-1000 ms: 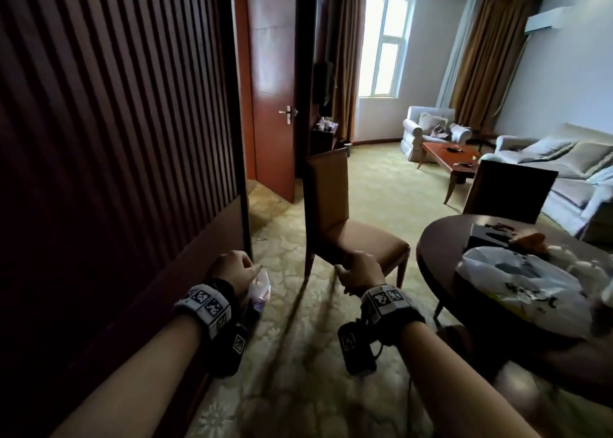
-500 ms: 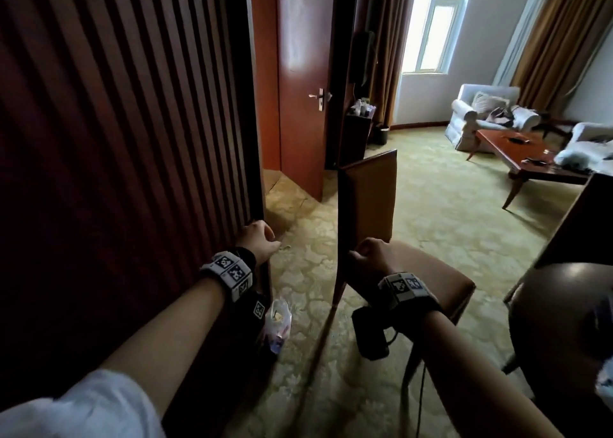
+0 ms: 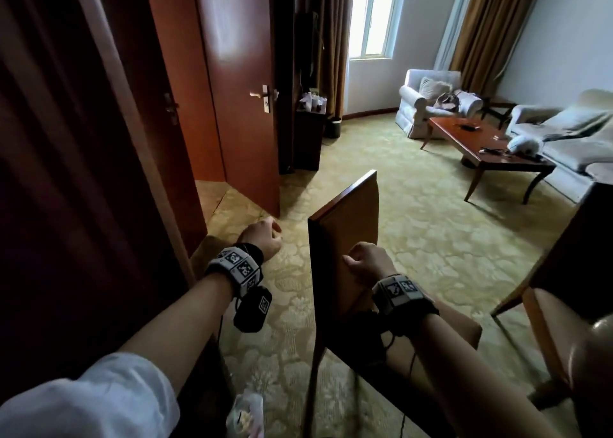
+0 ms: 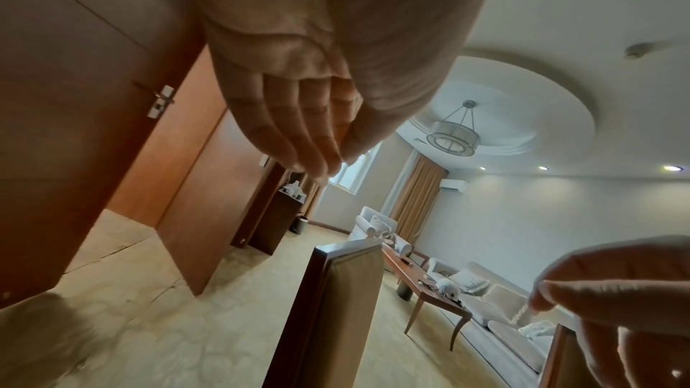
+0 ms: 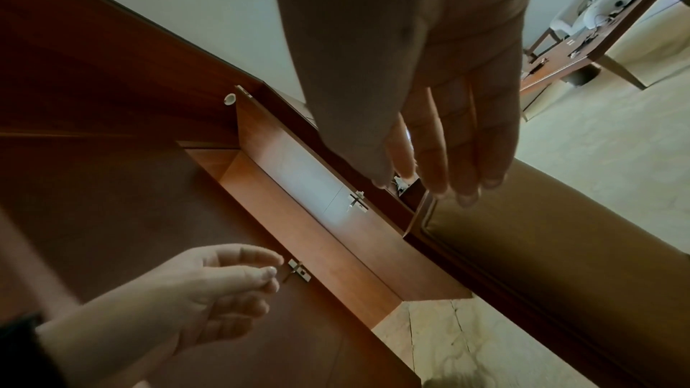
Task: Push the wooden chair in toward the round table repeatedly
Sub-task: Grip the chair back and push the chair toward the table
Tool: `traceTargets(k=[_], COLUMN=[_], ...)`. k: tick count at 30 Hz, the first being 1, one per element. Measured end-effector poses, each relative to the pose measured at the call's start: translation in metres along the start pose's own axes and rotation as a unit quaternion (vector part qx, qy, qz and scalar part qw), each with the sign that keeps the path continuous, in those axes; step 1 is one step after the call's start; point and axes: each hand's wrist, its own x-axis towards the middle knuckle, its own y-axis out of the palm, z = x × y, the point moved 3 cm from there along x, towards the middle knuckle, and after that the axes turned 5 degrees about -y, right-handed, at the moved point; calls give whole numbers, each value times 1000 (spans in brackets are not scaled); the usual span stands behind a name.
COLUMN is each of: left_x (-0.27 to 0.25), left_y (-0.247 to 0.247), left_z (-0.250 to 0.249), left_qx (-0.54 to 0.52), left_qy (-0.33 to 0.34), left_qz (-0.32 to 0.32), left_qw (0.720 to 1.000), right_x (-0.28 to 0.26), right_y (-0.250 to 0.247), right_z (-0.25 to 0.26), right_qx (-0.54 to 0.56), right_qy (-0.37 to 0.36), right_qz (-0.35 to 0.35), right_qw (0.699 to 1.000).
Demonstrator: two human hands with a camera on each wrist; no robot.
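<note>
The wooden chair point(image 3: 345, 238) stands just ahead of me, its tall back edge-on and its tan padded seat point(image 3: 461, 328) to the right. My right hand point(image 3: 351, 261) hovers on the seat side of the back with relaxed fingers and holds nothing. In the right wrist view, the right hand point(image 5: 429, 185) hangs just above the chair back point(image 5: 541, 261). My left hand point(image 3: 272, 231) floats empty left of the back. In the left wrist view, the left hand point(image 4: 328, 164) has loose fingers. The round table point(image 3: 564, 354) shows only as a curved edge at lower right.
A dark panelled wall point(image 3: 66, 205) runs close on my left, with an open door point(image 3: 242, 89) beyond it. A plastic bag point(image 3: 245, 414) lies on the carpet by the wall. A second chair point(image 3: 570, 248) stands behind the table. A coffee table point(image 3: 491, 148) and sofas are farther off.
I have come closer to the chair and turned left, so most of the round table has slid out of view. Both hands have risen to the level of the chair back.
</note>
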Motion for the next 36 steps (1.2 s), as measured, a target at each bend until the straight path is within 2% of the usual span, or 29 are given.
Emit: traceTargets(k=[4, 10, 13, 16, 19, 22, 25, 31, 36], left_x=[96, 236, 294, 350, 388, 405, 421, 446, 471], left_y=[18, 48, 59, 68, 84, 109, 129, 163, 185], left_z=[-28, -63, -86, -105, -118, -125, -139, -165, -193], left_qx=[22, 112, 176, 249, 311, 369, 410, 450, 452], left_qy=[59, 142, 176, 221, 279, 326, 385, 442, 526], left_qz=[49, 82, 111, 141, 159, 199, 212, 240, 221], left_qw=[997, 980, 962, 932, 894, 847, 799, 738, 686], right_x=[87, 226, 286, 334, 361, 372, 381, 401, 417], right_y=[5, 8, 2, -1, 3, 20, 32, 36, 33], right_z=[-9, -23, -25, -29, -38, -49, -60, -71, -78], right_qx=[20, 5, -6, -4, -1, 15, 49, 115, 113], right_qy=[28, 67, 88, 118, 155, 189, 228, 325, 370], right_qz=[22, 34, 51, 56, 68, 98, 94, 84, 78], right_qw=[999, 997, 995, 991, 986, 977, 968, 935, 919])
